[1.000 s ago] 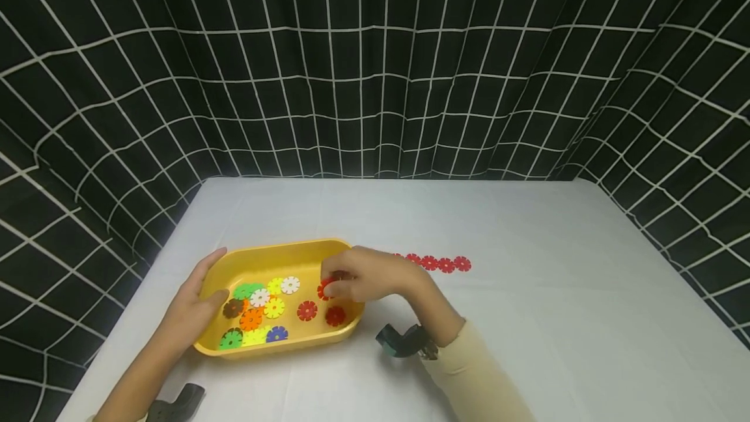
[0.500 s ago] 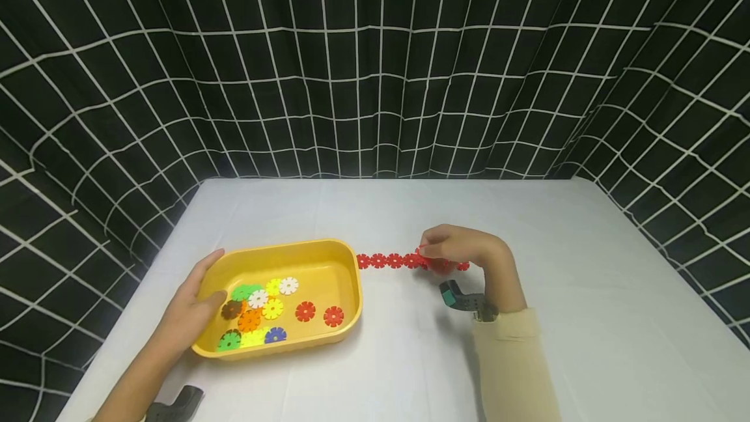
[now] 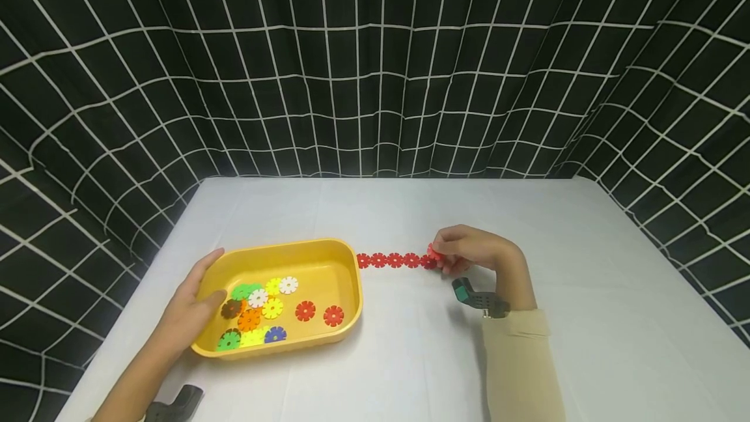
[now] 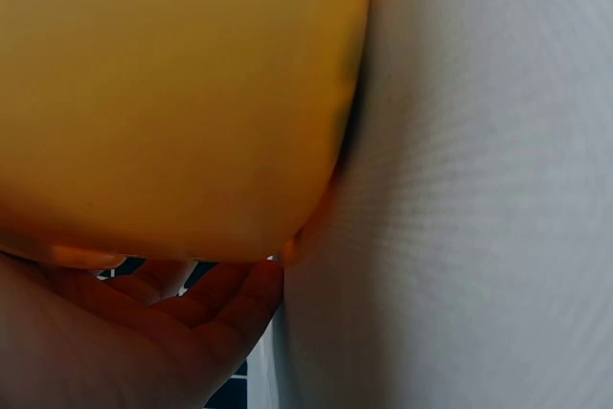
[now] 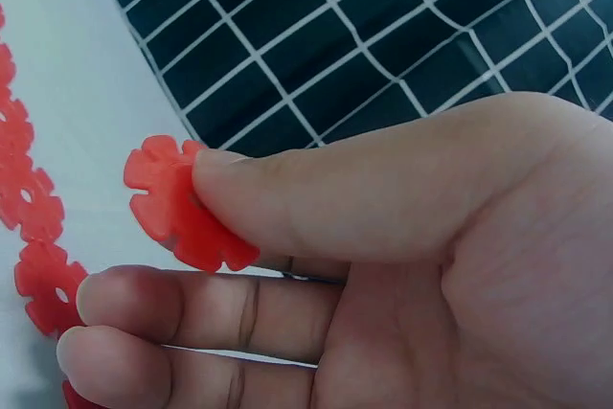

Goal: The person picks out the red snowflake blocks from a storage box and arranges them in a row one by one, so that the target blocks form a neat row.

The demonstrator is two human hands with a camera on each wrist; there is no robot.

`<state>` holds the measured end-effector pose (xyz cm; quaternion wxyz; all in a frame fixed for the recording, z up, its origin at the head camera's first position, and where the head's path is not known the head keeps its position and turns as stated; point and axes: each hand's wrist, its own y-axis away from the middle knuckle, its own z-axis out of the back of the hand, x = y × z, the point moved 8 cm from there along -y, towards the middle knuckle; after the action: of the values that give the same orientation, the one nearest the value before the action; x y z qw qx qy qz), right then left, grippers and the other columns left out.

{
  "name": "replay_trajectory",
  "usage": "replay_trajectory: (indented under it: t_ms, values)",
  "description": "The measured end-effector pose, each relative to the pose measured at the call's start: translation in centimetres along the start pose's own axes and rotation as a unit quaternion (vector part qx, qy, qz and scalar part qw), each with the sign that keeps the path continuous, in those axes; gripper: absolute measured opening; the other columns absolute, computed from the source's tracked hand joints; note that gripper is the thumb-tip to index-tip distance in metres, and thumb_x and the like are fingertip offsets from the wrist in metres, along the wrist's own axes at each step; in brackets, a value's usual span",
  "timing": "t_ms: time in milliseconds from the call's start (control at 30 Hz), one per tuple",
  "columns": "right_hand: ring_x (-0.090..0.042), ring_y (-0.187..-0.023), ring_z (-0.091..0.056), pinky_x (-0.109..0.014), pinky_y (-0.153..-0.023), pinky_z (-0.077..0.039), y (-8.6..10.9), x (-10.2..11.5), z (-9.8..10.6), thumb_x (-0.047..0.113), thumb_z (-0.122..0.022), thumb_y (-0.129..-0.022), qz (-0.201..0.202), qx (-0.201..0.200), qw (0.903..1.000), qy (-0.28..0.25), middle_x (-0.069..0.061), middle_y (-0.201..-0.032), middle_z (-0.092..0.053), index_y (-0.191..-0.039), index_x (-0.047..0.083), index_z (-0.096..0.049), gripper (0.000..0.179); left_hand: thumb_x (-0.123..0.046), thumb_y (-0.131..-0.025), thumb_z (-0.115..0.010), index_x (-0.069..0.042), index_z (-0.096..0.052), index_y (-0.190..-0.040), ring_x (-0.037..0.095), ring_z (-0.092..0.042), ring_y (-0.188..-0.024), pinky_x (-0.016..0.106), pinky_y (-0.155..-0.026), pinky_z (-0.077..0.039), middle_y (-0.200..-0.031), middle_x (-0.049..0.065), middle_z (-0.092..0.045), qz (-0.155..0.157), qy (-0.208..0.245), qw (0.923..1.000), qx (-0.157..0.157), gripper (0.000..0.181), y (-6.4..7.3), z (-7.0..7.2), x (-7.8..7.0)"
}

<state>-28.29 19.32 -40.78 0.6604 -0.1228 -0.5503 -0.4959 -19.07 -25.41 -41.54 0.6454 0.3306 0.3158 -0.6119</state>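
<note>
My left hand [image 3: 186, 314] grips the left end of a yellow plastic tray [image 3: 316, 272], thumb over the rim and fingers along the outside. The left wrist view shows the fingers against the tray wall [image 4: 192, 93]. Between thumb and index finger, my right hand [image 3: 471, 247] pinches a red snowflake disc [image 5: 172, 193], a flat notched piece with a centre slot. It is held tilted over the right part of a row of red snowflake discs [image 3: 395, 260] on the table. My right fingers hide the row's right end.
Inside the tray lie two loose red discs [image 3: 305, 310] towards the right. A cluster of green, white, yellow, orange, brown and blue discs [image 3: 258, 298] fills its left side. Black grid-patterned cloth [image 3: 375, 83] hangs behind the white table [image 3: 527, 213].
My right hand has taken a red snowflake disc out of the tray and carried it right to the row, then shifted slightly further right. My left hand stays on the tray.
</note>
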Motion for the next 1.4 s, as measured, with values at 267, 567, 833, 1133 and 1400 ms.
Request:
replay_trajectory:
  t_ms: [267,567,833,1133,1400]
  values:
    - [-0.032,-0.077,-0.062,-0.036,-0.066,-0.048,0.0,0.2,0.4,0.016,-0.056,-0.098,0.020,-0.020,0.9995,0.016,-0.021,-0.086,-0.063,-0.094,-0.009,-0.055,0.025,-0.001,-0.095,-0.051,-0.016,-0.016,-0.162,0.052,-0.023,-0.143,0.073,-0.106,-0.028,-0.163,0.023,-0.018,0.005,0.004,1.0000,0.005,0.077,-0.1,-0.1,0.0]
    - [-0.029,-0.074,-0.061,-0.038,-0.072,-0.054,0.9,-0.1,1.9,0.015,-0.057,-0.098,-0.004,-0.072,0.9953,0.064,-0.017,-0.084,-0.064,-0.095,-0.004,-0.061,0.019,0.000,-0.095,-0.051,-0.016,-0.016,-0.162,0.052,-0.025,-0.142,0.071,-0.106,-0.030,-0.163,0.023,-0.019,0.006,0.003,1.0000,0.007,0.077,0.1,-0.2,-0.2]
    - [-0.024,-0.074,-0.057,-0.036,-0.070,-0.055,2.7,-1.4,4.3,0.007,-0.053,-0.097,-0.072,-0.133,0.9785,0.140,-0.011,-0.079,-0.061,-0.100,-0.004,-0.066,0.017,-0.001,-0.095,-0.051,-0.015,-0.016,-0.162,0.052,-0.025,-0.142,0.071,-0.106,-0.031,-0.163,0.023,-0.019,0.002,0.003,1.0000,0.004,0.076,0.0,-0.1,-0.3]
    - [-0.025,-0.073,-0.056,-0.034,-0.065,-0.054,4.3,-4.1,5.8,0.003,-0.056,-0.089,-0.155,-0.169,0.9623,0.146,-0.012,-0.077,-0.060,-0.094,-0.003,-0.066,0.013,0.000,-0.095,-0.050,-0.016,-0.017,-0.161,0.052,-0.027,-0.141,0.070,-0.105,-0.032,-0.162,0.023,-0.020,0.001,0.001,1.0000,-0.001,0.076,0.1,-0.1,-0.1]
    - [-0.025,-0.074,-0.059,-0.035,-0.067,-0.057,4.5,-5.0,5.6,0.002,-0.058,-0.088,-0.175,-0.171,0.9620,0.120,-0.013,-0.080,-0.062,-0.093,-0.002,-0.064,0.008,0.001,-0.094,-0.050,-0.015,-0.018,-0.161,0.053,-0.028,-0.140,0.069,-0.105,-0.033,-0.162,0.023,-0.021,-0.006,0.005,1.0000,-0.005,0.076,0.2,-0.1,-0.1]
